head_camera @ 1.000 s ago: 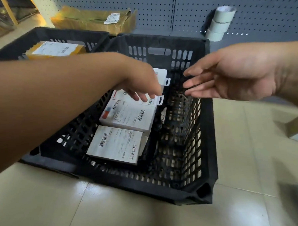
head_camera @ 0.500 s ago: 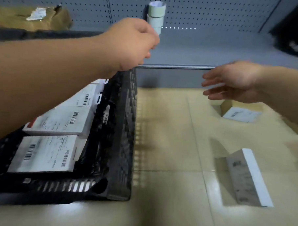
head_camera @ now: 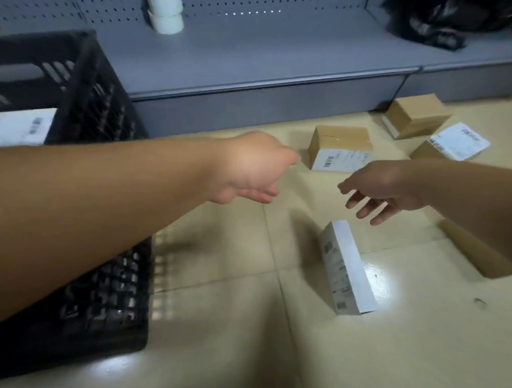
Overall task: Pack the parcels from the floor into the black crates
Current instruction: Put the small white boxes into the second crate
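Hands over floor (head_camera: pixel 213 338), both empty. Right hand (head_camera: pixel 381 190) fingers spread, hovering just above white parcel (head_camera: pixel 347 268) standing on edge; left hand (head_camera: pixel 250 167) relaxed, loose. Brown parcel (head_camera: pixel 338 152) beyond, more near shelf (head_camera: pixel 269 62). Black crate (head_camera: pixel 105 114) at left, partly filled. Best move: clamp white parcel across narrow sides, lift straight. Versus half second ago: view swung right, left hand dropped from fist height, right hand closer to parcel.

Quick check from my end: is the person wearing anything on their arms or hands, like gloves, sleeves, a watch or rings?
Nothing worn is visible. The left hand and right hand are both bare, without gloves. Both forearms are uncovered as far as the frame shows, with no sleeve edge in view. No watch, band or ring shows on either wrist or on the visible fingers, though motion blur could hide something small.
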`<state>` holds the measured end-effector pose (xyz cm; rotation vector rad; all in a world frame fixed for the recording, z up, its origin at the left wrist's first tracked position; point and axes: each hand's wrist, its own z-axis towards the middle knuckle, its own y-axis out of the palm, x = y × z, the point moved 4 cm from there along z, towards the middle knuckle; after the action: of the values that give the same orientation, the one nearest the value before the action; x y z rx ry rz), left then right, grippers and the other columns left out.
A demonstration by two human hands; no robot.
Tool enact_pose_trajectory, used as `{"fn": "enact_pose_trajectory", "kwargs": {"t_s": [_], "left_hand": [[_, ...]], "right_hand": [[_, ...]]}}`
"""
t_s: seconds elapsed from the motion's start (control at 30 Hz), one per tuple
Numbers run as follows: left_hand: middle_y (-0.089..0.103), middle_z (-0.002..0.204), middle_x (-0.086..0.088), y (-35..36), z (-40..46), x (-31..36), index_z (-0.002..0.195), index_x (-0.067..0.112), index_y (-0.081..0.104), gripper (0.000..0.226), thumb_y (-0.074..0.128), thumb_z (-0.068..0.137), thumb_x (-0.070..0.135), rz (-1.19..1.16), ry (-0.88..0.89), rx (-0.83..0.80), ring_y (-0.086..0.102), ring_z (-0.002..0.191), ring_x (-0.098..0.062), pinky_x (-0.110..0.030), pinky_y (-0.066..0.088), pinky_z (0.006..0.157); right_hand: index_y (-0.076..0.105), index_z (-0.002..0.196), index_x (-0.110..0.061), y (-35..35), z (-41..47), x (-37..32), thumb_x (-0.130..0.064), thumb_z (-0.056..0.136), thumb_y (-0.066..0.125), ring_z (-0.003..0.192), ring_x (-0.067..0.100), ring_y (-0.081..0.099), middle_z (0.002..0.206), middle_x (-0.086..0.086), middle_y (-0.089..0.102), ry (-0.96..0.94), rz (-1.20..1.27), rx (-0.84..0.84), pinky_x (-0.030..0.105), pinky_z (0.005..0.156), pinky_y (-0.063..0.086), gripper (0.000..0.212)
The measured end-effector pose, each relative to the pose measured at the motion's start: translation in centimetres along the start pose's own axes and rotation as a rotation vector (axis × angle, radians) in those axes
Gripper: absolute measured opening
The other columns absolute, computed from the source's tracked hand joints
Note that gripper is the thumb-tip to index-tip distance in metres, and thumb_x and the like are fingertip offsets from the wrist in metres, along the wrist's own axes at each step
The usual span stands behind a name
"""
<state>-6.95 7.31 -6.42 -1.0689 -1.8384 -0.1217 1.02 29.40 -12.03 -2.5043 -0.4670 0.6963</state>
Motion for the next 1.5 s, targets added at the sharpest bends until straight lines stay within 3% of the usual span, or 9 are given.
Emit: {"fn": "enact_pose_trajectory", "kwargs": {"t_s": [0.1,0.23,0.4,0.5,0.73,0.83,1.03,1.27,1.5], "left_hand": [[0.066,0.116,-0.006,3.6,1.5,-0.7,0.118,0.02,0.063,0.022,0.055,0.098,0.022,0.057,-0.062,-0.054,0.073,0.093,-0.02,-0.03,0.064,0.071],[0.067,0.121,-0.013,7.9,3.7,-1.1,0.118,0.03,0.059,0.029,0.057,0.091,0.02,0.306,-0.05,-0.128,0.068,0.108,-0.028,-0.045,0.057,0.098],[0.057,0.141,-0.002,11.7,6.2,-2.2,0.151,0.03,0.043,0.059,0.051,0.094,0.021,0.406,-0.058,-0.158,0.059,0.12,-0.025,-0.033,0.052,0.097],[0.054,0.144,-0.003,13.4,7.3,-2.1,0.152,0.026,0.044,0.051,0.041,0.102,0.017,0.383,-0.014,-0.148,0.058,0.111,-0.018,-0.019,0.048,0.075],[0.059,0.136,-0.008,15.8,8.9,-2.8,0.132,0.014,0.061,0.042,0.034,0.109,0.035,0.319,-0.015,-0.185,0.051,0.094,-0.018,-0.027,0.036,0.082],[0.059,0.113,0.0,16.2,9.3,-3.9,0.124,0.016,0.063,0.047,0.032,0.105,0.046,0.27,-0.109,-0.189,0.055,0.094,-0.021,-0.033,0.037,0.087],[0.063,0.12,-0.002,14.9,9.8,-4.4,0.117,0.021,0.068,0.046,0.039,0.099,0.052,0.175,-0.147,-0.124,0.06,0.116,-0.027,-0.04,0.047,0.107],[0.064,0.131,-0.006,10.5,10.0,-4.0,0.129,0.017,0.062,0.051,0.037,0.102,0.053,-0.015,-0.212,-0.002,0.064,0.111,-0.023,-0.029,0.054,0.079],[0.068,0.123,-0.004,4.4,8.6,-2.6,0.135,0.021,0.054,0.048,0.038,0.104,0.053,-0.169,-0.244,0.069,0.068,0.108,-0.022,-0.031,0.055,0.082]], "right_hand": [[0.059,0.115,-0.016,0.3,0.5,2.1,-0.04,0.1,0.052,0.082,0.03,0.065,0.108,0.011,0.067,0.03,-0.005,-0.04,0.055,0.082,0.059,0.03],[0.057,0.119,-0.012,1.2,1.3,5.4,-0.028,0.101,0.052,0.086,0.027,0.066,0.112,0.008,0.067,0.052,-0.099,-0.108,0.057,0.08,0.06,0.025],[0.054,0.131,-0.007,2.2,1.9,9.3,-0.004,0.097,0.053,0.096,0.035,0.069,0.114,0.013,0.063,0.097,-0.133,-0.247,0.059,0.077,0.06,0.035],[0.056,0.13,-0.006,3.5,1.3,11.6,-0.002,0.095,0.057,0.092,0.035,0.073,0.11,0.015,0.07,0.118,-0.159,-0.368,0.052,0.079,0.062,0.035],[0.065,0.123,-0.016,8.3,-0.9,15.3,-0.033,0.081,0.082,0.085,0.024,0.07,0.118,0.012,0.069,0.139,-0.286,-0.673,0.031,0.077,0.06,0.048],[0.061,0.123,-0.028,9.0,-0.6,15.5,-0.044,0.079,0.08,0.083,0.021,0.071,0.12,0.007,0.068,0.052,-0.218,-0.631,0.03,0.073,0.061,0.051],[0.059,0.122,-0.035,7.8,0.2,15.8,-0.062,0.076,0.075,0.098,0.015,0.07,0.114,-0.003,0.066,-0.027,-0.116,-0.526,0.028,0.075,0.062,0.056],[0.067,0.119,-0.033,5.6,0.5,15.0,-0.046,0.092,0.067,0.119,0.012,0.06,0.125,-0.003,0.067,-0.083,0.204,-0.431,0.033,0.099,0.054,0.03],[0.067,0.126,-0.026,3.4,0.4,10.4,-0.047,0.095,0.06,0.119,0.015,0.062,0.127,-0.011,0.068,-0.164,0.542,-0.223,0.033,0.1,0.052,0.037]]}}
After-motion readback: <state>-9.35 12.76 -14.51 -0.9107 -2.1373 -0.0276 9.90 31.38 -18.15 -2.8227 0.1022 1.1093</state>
